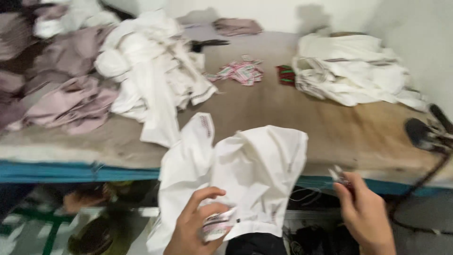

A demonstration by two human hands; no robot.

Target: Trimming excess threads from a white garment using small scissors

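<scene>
My left hand (196,226) grips the lower edge of a white garment (245,174) together with a small striped tag (218,225). The garment hangs over the table's front edge. My right hand (363,212) is held to the right of the garment, its fingers closed on a small metal tool (339,175), probably thread snips. The picture is blurred by motion.
A brown-covered table (292,118) carries a heap of white garments (151,71) and mauve garments (71,94) at the left, another white pile (351,71) at the right, and loose striped tags (240,72) between them. Black scissors (427,132) lie at the right edge.
</scene>
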